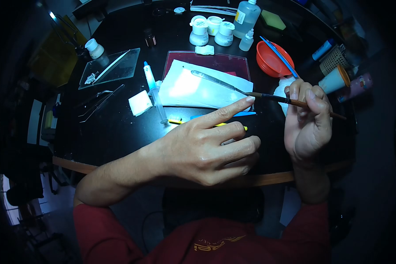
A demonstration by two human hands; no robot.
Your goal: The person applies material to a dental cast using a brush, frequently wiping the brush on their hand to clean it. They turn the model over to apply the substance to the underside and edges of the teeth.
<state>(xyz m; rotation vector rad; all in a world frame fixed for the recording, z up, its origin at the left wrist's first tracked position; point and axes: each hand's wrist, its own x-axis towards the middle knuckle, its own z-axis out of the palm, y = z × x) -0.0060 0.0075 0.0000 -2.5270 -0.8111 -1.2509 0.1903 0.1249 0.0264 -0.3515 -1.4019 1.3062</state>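
My right hand pinches a thin brown-handled brush that lies level, its tip pointing left. My left hand hovers over the table's near edge with the index finger stretched out to touch the brush's tip end. Its other fingers are curled, and a small pale piece shows between them. A yellow-handled tool lies on the black table, partly under this hand.
Behind the hands a metal spatula rests on white paper beside a syringe. Further back stand white jars, a bottle and an orange bowl. A glass slab, tweezers and a white pad lie left.
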